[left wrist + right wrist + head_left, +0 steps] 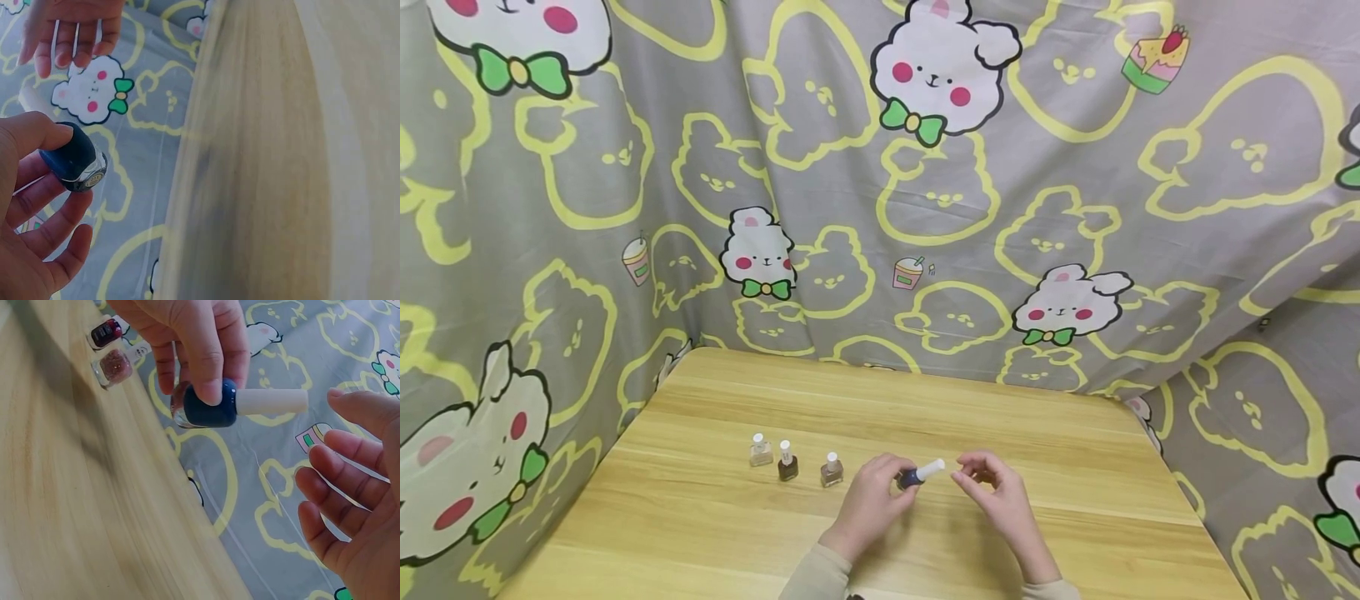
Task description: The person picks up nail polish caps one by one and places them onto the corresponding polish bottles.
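My left hand pinches a bottle of dark blue nail polish between thumb and fingers, above the wooden table. The bottle is tilted, its long white cap pointing toward my right hand. In the right wrist view the cap sits on the bottle, just short of the right fingertips. The right hand holds nothing; its fingers are relaxed and a little bent, with a gap between thumb and fingers. From the left wrist view the bottle's rounded base faces the camera, and a small round label shows on it.
Left of my hands stand a pale nail polish bottle, a dark red one and a glittery pinkish one, all with white caps. The wooden table meets a grey patterned curtain at the back and sides.
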Available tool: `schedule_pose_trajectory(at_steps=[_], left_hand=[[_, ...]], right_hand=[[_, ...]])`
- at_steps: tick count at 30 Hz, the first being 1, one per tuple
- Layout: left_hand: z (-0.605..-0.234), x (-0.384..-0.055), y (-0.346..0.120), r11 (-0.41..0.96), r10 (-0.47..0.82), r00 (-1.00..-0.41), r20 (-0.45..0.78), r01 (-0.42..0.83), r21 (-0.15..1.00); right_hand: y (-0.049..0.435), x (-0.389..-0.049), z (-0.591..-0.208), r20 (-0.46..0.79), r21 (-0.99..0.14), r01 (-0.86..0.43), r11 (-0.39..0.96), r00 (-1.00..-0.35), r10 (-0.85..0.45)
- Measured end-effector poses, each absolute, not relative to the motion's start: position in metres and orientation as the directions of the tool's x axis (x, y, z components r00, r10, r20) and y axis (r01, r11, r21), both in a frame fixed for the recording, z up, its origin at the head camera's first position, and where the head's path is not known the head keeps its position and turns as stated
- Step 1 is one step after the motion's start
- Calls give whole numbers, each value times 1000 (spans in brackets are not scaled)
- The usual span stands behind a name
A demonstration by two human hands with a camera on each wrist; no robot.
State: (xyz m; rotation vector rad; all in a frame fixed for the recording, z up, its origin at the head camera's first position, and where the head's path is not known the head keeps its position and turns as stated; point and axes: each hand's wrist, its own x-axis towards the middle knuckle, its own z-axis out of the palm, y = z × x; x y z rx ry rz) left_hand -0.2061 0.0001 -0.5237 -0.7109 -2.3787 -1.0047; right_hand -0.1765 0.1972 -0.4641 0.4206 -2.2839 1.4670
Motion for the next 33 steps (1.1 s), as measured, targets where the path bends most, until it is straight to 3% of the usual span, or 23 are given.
schedule_pose_trajectory(at_steps=[19, 33], left_hand=[[-534, -213, -8, 574, 143, -927, 345, 362, 734], [-538, -216, -11, 581, 73, -968, 239, 236, 779]], right_hand=[[228, -196, -499, 418, -811, -353, 466, -908, 40], [232, -190, -485, 373, -804, -283, 523, -925, 72]])
